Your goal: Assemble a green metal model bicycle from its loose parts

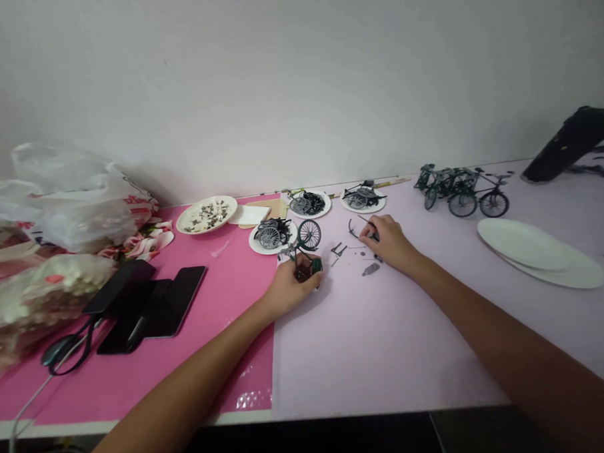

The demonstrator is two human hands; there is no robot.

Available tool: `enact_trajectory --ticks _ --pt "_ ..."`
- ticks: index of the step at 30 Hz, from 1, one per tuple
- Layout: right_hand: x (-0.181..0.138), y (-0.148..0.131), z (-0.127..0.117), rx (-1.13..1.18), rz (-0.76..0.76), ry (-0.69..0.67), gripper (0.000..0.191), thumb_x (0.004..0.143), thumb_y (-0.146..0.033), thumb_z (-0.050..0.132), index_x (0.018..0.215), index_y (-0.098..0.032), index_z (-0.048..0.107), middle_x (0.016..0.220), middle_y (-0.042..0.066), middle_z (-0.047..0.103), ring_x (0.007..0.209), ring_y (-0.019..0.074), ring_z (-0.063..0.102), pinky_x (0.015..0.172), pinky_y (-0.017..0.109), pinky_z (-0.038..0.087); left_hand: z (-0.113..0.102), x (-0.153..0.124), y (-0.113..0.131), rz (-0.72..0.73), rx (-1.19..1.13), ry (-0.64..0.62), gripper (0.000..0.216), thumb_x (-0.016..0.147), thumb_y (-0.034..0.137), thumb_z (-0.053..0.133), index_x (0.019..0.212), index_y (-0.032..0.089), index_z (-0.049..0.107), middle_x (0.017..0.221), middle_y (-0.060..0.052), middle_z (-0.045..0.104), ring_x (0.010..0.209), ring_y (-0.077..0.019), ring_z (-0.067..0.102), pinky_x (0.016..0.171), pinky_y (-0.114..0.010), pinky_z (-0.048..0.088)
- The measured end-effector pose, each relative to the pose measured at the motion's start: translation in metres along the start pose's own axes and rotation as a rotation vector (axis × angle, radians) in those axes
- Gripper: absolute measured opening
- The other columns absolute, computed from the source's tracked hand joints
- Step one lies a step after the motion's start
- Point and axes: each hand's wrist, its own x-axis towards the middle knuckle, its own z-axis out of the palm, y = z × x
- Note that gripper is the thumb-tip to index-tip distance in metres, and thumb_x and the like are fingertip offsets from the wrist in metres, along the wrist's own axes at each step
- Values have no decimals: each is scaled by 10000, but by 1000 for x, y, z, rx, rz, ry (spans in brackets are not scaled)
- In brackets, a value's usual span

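Evidently the item in hand is a half-built bicycle (309, 235), a small dark green toy of thin wire-like parts. It sits near the middle of the surface (377, 336), just right of the edge of the pink mat (228, 303), with one spoked wheel standing up above the left hand (289, 289). The left fingers are clenched around its lower frame, grasping it from behind with the palm low on the surface. Judged by its build it is very light, stiff but easily bent, and the spokes and fork look fragile; the frame is the sound place to take hold, not the wheel. The left forearm runs in from the lower left, straight and low. The right hand (391, 244) lies well apart to the right, palm down, wrist flat, fingers curled over a small dark piece (354, 230); whether they grip it or merely touch it cannot be told. Loose small parts (371, 269) lie between the two hands. Three small plates (271, 246) holding wheels and frames stand just beyond the bicycle. A row of finished bicycles (463, 192) stands farther right near the wall, with two large white plates (531, 251) in front of them. On the mat lie a dish of small bits (206, 215), two phones (173, 301), scissors (66, 353) and plastic bags (67, 203).
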Motion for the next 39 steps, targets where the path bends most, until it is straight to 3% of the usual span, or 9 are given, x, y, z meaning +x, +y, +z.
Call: enact_trajectory --ticks 4,8,13,16,19,25,29,33,39 --pt "2 -7 -7 69 -13 61 325 866 -239 639 748 -268 338 891 68 676 936 296 574 806 422 454 0 0 -2 9 -5 -12 331 830 365 703 1079 148 668 866 -27 680 729 -148 611 678 -269 493" --pt "4 -10 -26 138 0 291 331 882 -233 596 778 -277 285 910 60 699 916 282 600 861 448 454 -1 0 0 2 14 -4 328 830 367 705 1074 151 675 869 -29 684 727 -150 609 680 -272 496" --pt "9 -6 -47 194 28 611 303 903 -333 623 843 -293 328 926 84 686 958 299 646 938 495 467 -1 -1 1 2 5 -8 320 833 355 703 1077 150 676 863 -31 685 723 -147 611 679 -267 495" --pt "9 -6 -49 203 11 672 270 889 -334 638 860 -290 373 917 85 682 970 310 652 962 515 458 -1 0 -1 11 6 -7 318 836 354 703 1079 151 677 870 -30 684 726 -145 608 680 -265 494" --pt "7 -9 -46 230 8 568 287 862 -284 634 803 -284 353 885 61 688 970 298 669 938 485 470 -1 0 -2 16 9 -6 319 836 364 708 1075 155 679 872 -29 687 731 -147 611 673 -264 492" --pt "1 -14 -46 186 29 6 305 830 -204 601 707 -256 327 871 58 717 830 252 656 743 372 471 -2 -1 -1 34 30 -20 288 842 361 698 1043 158 668 875 -32 685 740 -152 621 672 -266 496" --pt "0 -13 -43 108 22 -36 315 857 -259 623 692 -246 355 953 77 674 844 242 619 761 378 475 -3 -1 2 24 16 -41 279 828 351 703 1022 156 658 882 -41 687 746 -160 630 686 -279 507" --pt "-2 -12 -39 61 52 -74 235 880 -396 670 778 -233 534 1020 95 645 856 248 615 736 378 476 -3 -1 3 13 17 -34 293 823 366 714 1022 156 664 895 -46 696 752 -163 635 682 -281 509" --pt "-5 -20 -48 70 110 -234 446 807 -578 764 742 -249 471 750 23 651 631 197 533 569 329 370 -3 -1 0 44 44 -29 281 845 363 708 1039 164 670 899 -42 703 752 -161 642 683 -279 518"
